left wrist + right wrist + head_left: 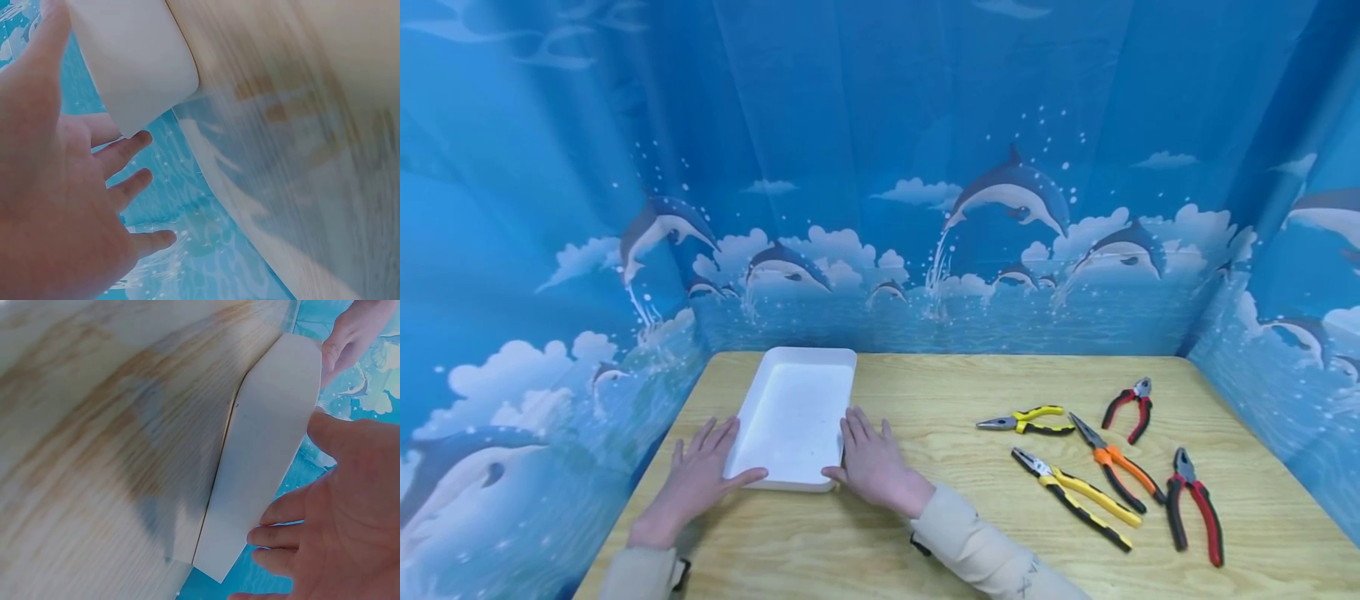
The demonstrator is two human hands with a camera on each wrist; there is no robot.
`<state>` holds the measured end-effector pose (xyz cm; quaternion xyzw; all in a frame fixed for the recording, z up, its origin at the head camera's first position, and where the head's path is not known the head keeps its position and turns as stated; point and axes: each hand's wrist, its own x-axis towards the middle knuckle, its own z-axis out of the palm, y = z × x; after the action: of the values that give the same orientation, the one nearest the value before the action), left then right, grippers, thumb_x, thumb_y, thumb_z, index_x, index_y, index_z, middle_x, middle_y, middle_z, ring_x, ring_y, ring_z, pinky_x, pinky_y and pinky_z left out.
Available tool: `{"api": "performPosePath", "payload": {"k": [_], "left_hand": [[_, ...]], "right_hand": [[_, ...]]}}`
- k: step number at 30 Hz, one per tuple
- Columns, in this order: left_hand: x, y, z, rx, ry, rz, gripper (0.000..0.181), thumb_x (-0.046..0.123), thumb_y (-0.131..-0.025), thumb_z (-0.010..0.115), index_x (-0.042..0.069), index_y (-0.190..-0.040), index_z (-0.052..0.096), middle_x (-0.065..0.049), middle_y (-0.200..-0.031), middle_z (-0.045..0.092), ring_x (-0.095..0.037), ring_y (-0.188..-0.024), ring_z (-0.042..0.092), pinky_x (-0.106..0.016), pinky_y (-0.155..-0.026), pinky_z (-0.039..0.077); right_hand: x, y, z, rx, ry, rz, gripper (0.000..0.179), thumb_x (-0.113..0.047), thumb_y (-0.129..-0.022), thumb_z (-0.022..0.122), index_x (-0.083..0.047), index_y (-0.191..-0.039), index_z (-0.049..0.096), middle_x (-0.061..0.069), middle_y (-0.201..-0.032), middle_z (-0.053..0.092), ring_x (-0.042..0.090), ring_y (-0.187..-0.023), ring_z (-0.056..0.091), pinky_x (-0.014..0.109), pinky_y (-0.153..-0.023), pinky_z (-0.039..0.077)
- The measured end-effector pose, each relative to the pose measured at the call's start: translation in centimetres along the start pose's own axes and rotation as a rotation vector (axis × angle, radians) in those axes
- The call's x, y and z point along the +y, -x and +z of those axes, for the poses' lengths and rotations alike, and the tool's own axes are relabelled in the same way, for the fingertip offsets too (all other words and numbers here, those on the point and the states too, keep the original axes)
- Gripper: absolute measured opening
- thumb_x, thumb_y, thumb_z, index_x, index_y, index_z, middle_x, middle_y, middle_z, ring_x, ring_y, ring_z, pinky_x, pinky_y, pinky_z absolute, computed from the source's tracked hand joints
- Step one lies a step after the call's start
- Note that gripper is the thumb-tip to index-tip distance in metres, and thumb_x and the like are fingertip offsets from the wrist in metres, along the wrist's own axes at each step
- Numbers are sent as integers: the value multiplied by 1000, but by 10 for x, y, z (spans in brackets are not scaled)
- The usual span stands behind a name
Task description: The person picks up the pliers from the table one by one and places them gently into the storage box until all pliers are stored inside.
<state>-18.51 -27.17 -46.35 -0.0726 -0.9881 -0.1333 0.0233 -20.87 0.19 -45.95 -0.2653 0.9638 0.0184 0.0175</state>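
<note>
A shallow white rectangular tray (790, 417) lies on the left part of the wooden table, and its inside shows bare white. My left hand (696, 475) is at its left side, fingers spread and thumb along the near rim. At the near right corner, my right hand (880, 468) touches the right side with straight fingers, its thumb at the near edge. In the left wrist view, the fingers of the left hand (81, 181) fan out beside the tray's outer wall (137, 69). The right wrist view has right fingertips (265, 536) against the tray wall (262, 437).
Several pliers lie on the right of the table (925, 392): small yellow-black long-nose pliers (1022, 421), larger yellow-black pliers (1051, 478), orange-black long-nose pliers (1102, 455), small red-black pliers (1141, 393) and larger red-black pliers (1184, 473). A blue dolphin-print curtain (880, 167) surrounds the table.
</note>
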Motion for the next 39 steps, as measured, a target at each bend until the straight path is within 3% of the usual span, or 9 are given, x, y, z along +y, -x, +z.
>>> {"api": "performPosePath", "payload": {"k": [13,21,39], "left_hand": [[7,0,1,-7,-7,-12,102,64,-88,67,-10,-152,36,-28,-157,36,-53,-146,23,-81,-110,13],[14,0,-1,-49,13,-23,105,67,-88,64,-9,-153,32,-28,-159,32,-53,-148,19,-80,-111,9],[21,-1,5,-41,23,-24,104,67,-88,65,-6,-155,32,-26,-160,32,-51,-148,21,-81,-111,8]], "right_hand": [[4,5,-5,-11,-34,7,80,-60,-102,45,-3,-156,35,13,-165,28,26,-154,24,54,-120,31],[10,7,-4,-21,-50,14,81,-61,-101,45,-3,-157,35,13,-166,27,26,-153,24,54,-120,30],[21,13,0,-20,-107,18,81,-60,-102,46,-2,-157,33,14,-166,25,27,-154,22,57,-121,28]]}}
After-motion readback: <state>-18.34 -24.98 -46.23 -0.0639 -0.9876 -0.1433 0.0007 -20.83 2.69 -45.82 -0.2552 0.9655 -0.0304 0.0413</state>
